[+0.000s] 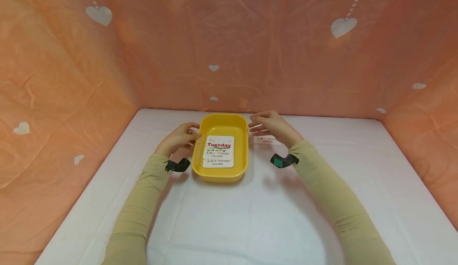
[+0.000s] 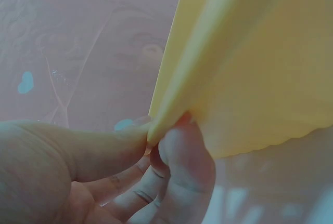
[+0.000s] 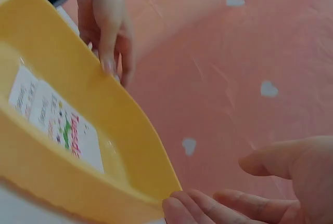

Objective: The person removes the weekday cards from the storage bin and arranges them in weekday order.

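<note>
Left hand [image 1: 179,138]: pinches yellow tray [image 1: 219,179] at its rim, likely steadying it.
Right hand [image 1: 275,127]: fingers loosely extended, nothing held; rim contact, I can't tell.
Tray: centre frame.
Tuesday card [image 1: 219,147]: inside, over Sunday card [image 1: 218,164].
Monday card [image 1: 266,140]: right of centre, partly hidden by hand.

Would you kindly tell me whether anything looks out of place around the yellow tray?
Perhaps one thing: the Monday card lies outside the yellow tray, on the table, partly hidden by the right hand, whereas the Tuesday card and Sunday card lie inside. No spill shows.
</note>
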A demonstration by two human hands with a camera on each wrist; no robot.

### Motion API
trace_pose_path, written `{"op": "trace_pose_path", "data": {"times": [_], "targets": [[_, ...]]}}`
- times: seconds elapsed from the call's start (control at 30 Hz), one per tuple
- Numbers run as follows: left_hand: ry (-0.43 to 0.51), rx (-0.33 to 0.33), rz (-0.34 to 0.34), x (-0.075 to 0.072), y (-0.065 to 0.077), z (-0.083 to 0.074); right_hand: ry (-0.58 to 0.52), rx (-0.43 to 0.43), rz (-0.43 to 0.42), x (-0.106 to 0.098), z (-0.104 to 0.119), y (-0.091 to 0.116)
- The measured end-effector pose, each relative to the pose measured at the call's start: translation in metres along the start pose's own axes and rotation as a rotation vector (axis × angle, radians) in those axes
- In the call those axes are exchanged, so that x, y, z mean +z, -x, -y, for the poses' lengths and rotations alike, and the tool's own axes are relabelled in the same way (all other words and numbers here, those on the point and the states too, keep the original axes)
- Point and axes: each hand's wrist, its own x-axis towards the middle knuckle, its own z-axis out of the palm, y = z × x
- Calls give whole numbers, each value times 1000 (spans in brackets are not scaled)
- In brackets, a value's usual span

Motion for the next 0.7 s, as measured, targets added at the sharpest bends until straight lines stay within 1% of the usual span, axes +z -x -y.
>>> {"op": "trace_pose_path", "data": {"times": [0.23,0.47,0.7], "targets": [[2,3,6,0,1,-1,13,22,30,16,5,0],[4,6,2,1,3,-2,-54,72,37,34,5,-3],[7,21,3,1,3,-2,-88,141,30,53,6,-3]]}}
